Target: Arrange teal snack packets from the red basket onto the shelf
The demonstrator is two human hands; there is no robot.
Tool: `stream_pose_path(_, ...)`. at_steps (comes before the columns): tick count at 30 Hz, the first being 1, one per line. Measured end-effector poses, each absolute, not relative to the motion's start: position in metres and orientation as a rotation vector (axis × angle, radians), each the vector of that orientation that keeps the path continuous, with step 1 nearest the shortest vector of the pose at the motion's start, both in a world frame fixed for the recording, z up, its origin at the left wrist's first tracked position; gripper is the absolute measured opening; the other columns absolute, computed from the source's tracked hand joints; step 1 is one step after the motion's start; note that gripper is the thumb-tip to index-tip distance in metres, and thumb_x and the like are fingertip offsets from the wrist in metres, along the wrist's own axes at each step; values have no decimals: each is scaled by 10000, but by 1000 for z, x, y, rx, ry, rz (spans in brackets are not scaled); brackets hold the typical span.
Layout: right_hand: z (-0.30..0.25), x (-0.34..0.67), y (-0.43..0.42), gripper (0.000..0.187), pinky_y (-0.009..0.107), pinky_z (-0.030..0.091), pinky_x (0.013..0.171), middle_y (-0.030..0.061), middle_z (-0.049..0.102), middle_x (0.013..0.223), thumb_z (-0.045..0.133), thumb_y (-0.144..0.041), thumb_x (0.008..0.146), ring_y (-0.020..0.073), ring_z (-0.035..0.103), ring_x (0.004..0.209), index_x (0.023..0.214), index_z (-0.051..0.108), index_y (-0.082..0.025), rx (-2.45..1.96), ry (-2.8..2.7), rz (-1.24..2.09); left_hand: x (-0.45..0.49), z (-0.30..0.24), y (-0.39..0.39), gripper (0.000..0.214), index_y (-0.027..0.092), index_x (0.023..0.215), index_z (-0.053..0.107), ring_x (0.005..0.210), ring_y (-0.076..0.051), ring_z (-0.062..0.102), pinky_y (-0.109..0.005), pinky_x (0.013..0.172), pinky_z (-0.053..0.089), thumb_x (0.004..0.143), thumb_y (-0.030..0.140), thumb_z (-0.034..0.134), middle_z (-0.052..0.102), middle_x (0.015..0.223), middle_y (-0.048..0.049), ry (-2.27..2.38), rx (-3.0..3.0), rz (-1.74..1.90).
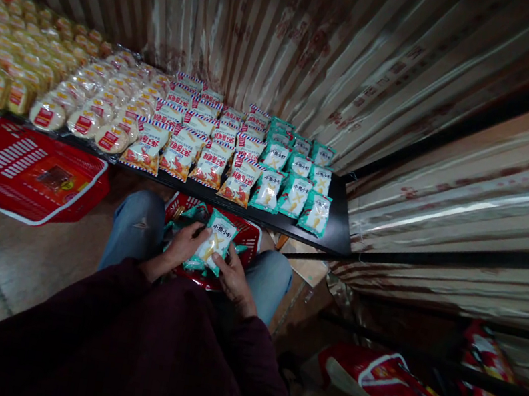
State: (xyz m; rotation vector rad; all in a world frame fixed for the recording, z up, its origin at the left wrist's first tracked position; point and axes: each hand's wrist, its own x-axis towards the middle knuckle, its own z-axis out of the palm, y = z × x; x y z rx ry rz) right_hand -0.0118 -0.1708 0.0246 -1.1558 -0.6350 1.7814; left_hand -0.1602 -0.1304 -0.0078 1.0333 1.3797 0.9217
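Note:
A teal snack packet (215,242) is held over a red basket (247,234) that rests between my knees. My left hand (184,245) grips the packet's left side, fingers curled round it. My right hand (231,275) holds its lower right corner from below. More teal packets lie in the basket under my hands. On the black shelf (334,235) in front of me lie rows of matching teal packets (295,179), and beside them red-and-white striped packets (203,140).
Round wrapped cakes (87,104) and yellow packets (9,57) fill the shelf's left part. A second red basket (20,169) lies on the floor at left. Corrugated metal wall stands behind the shelf. Red bags (394,395) sit low at right.

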Motion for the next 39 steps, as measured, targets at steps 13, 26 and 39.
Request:
stream_pose_path(13, 56, -2, -163, 754, 389, 499, 938, 29, 619, 1239, 753, -335, 684, 229, 604, 1068, 1362, 438, -242, -1335, -964, 1432, -147, 39, -135, 359, 188, 1101, 557, 932, -214, 630, -345, 822, 485, 871, 436, 437, 667, 1032, -83, 1470, 1231, 1042)
stream_pose_path(26, 82, -17, -157, 779, 370, 456, 976, 117, 525, 1361, 595, -385, 827, 244, 549, 1190, 1477, 227, -165, -1637, -1376, 815, -136, 64, -145, 377, 204, 1188, 509, 1106, -204, 552, -366, 960, 426, 858, 387, 497, 585, 1190, -88, 1336, 1245, 1169)
stream_pose_path(39, 59, -42, -178, 765, 491, 384, 1068, 153, 291, 1514, 494, -132, 808, 274, 294, 1392, 1494, 158, -168, -1575, -1900, 356, -130, 64, -143, 624, 224, 1311, 433, 1241, -225, 485, -362, 1063, 354, 771, 456, 643, 515, 1350, -92, 1174, 785, 1157)
